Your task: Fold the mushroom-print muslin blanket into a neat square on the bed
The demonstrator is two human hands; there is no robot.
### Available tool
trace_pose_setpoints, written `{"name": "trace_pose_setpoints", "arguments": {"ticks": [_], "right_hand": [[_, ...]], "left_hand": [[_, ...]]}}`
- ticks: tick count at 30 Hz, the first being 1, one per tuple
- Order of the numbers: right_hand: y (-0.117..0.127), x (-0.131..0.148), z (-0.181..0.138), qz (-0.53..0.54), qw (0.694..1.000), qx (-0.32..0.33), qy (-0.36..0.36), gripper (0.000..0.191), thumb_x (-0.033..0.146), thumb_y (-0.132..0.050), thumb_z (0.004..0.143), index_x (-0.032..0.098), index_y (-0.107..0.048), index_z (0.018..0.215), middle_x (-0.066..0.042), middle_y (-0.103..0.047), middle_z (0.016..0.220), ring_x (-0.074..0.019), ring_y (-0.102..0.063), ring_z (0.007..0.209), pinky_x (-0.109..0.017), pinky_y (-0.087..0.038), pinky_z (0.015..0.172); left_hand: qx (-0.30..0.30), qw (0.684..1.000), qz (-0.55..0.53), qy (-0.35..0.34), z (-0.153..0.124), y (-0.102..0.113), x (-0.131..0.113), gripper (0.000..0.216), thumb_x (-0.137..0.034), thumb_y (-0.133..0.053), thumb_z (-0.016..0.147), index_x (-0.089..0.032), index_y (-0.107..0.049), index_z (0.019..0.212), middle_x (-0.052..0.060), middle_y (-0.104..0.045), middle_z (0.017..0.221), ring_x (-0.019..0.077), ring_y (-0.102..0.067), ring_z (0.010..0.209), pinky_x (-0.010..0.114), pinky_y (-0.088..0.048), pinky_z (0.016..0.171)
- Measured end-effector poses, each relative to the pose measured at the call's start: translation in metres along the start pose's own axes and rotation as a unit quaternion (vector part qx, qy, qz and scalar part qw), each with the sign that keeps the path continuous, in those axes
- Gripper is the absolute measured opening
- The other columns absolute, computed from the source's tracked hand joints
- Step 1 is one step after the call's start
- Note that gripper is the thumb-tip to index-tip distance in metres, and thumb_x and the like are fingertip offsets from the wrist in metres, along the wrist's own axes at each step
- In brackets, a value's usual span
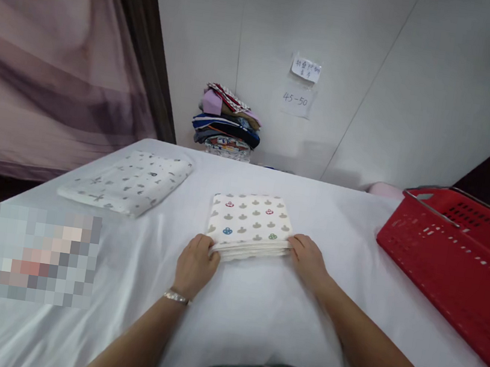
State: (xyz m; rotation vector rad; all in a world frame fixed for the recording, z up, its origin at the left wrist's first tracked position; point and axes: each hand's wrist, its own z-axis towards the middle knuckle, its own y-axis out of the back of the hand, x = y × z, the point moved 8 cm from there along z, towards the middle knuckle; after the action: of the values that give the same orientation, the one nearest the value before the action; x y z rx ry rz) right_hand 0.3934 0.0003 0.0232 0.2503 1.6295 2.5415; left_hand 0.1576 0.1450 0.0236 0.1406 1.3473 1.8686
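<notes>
A folded white cloth point(249, 219) lies flat in front of me, printed with grey shapes and a few red, blue and green ones. Its layered folds show along the near edge. My left hand point(197, 265) is closed at the near left corner, thumb and fingers pinching the layers. At the near right corner, my right hand point(307, 259) grips the edge the same way, fingertips partly hidden by the cloth. A bracelet point(176, 297) circles my left wrist.
Another folded, printed white cloth point(129, 182) lies to the left, behind a blurred-out item point(41, 255). A red plastic basket point(453, 255) stands at the right. Beyond the white-covered table point(263, 313) rises a pile of folded fabrics point(229, 122). Paper notes point(305, 69) hang on the wall.
</notes>
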Motion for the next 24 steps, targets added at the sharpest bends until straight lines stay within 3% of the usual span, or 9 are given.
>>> {"name": "trace_pose_setpoints", "arguments": {"ticks": [8,14,21,24], "right_hand": [[-0.013,-0.011,-0.011,0.025,0.999,-0.03,-0.011,0.027,0.016,-0.04,0.087,0.019,-0.059,0.106,-0.008,-0.058,0.099,-0.0195,-0.052,0.089,-0.033,-0.043,0.077],[-0.005,-0.01,-0.012,0.057,0.997,-0.025,-0.04,0.03,0.02,-0.042,0.086,0.023,-0.056,0.113,-0.006,-0.056,0.105,-0.0188,-0.052,0.095,-0.032,-0.046,0.079],[-0.008,-0.011,-0.012,0.031,0.998,0.025,-0.048,0.031,0.022,-0.04,0.087,0.023,-0.059,0.112,-0.005,-0.058,0.089,-0.0182,-0.053,0.083,-0.029,-0.046,0.068],[-0.004,-0.011,-0.01,0.033,0.998,0.033,-0.045,0.035,0.012,-0.041,0.081,0.023,-0.062,0.108,-0.006,-0.059,0.093,-0.0186,-0.054,0.086,-0.032,-0.046,0.073]], "left_hand": [[0.01,1.0,-0.002,-0.01,-0.001,-0.001,0.0,0.006,-0.017,-0.044,0.073,-0.022,-0.043,0.076,0.001,-0.051,0.08,0.0177,-0.051,0.075,0.03,-0.041,0.065],[0.006,1.0,-0.028,-0.011,-0.002,0.0,0.002,0.005,-0.019,-0.045,0.074,-0.022,-0.046,0.078,0.001,-0.052,0.08,0.017,-0.052,0.073,0.029,-0.041,0.063],[-0.008,0.999,-0.038,-0.033,-0.005,0.006,-0.001,0.005,-0.021,-0.046,0.076,-0.021,-0.048,0.081,0.002,-0.053,0.082,0.0177,-0.052,0.075,0.031,-0.042,0.069],[-0.005,0.999,-0.044,-0.028,-0.005,0.005,0.001,0.004,-0.021,-0.048,0.074,-0.021,-0.048,0.079,0.002,-0.053,0.081,0.0179,-0.052,0.076,0.031,-0.043,0.07]]}}
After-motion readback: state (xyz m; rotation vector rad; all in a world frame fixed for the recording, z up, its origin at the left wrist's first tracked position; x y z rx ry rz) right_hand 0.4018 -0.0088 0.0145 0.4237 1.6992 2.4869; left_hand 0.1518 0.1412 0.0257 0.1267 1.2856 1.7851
